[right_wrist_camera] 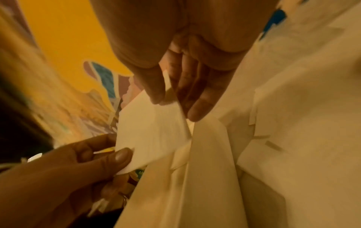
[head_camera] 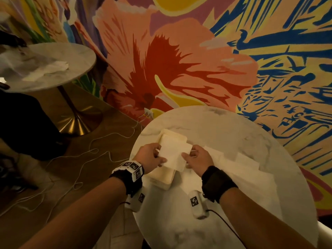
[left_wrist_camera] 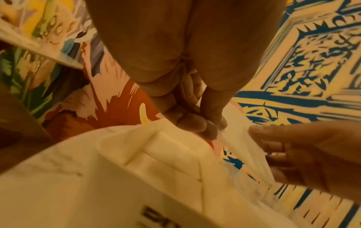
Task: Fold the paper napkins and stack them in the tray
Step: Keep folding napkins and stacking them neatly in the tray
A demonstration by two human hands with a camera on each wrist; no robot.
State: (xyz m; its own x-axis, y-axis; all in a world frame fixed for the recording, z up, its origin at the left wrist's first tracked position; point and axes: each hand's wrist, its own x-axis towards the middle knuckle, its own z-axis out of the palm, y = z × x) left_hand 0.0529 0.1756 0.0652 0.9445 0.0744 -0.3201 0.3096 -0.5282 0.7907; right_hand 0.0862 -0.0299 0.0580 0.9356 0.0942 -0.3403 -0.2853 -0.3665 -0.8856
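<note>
1. A white paper napkin (head_camera: 172, 155) is held in the air between both hands, just above the cream tray (head_camera: 162, 177) on the round marble bench (head_camera: 224, 133).
2. The left hand (head_camera: 150, 156) has its grip pinched on the napkin's left edge, thumb on top and fingers beneath.
3. The right hand (head_camera: 197, 158) has its grip pinched on the napkin's right edge; the right wrist view shows the thumb (right_wrist_camera: 150, 83) pressing the paper against the fingers.
4. The napkin looks folded, with a flap jutting out at its far right corner.
5. Unfolded napkins (head_camera: 239, 159) lie spread on the bench to the right of the tray.
6. The tray stands near the bench's left edge, with folded napkins inside it.
7. A painted flower mural (head_camera: 179, 60) covers the wall behind.
</note>
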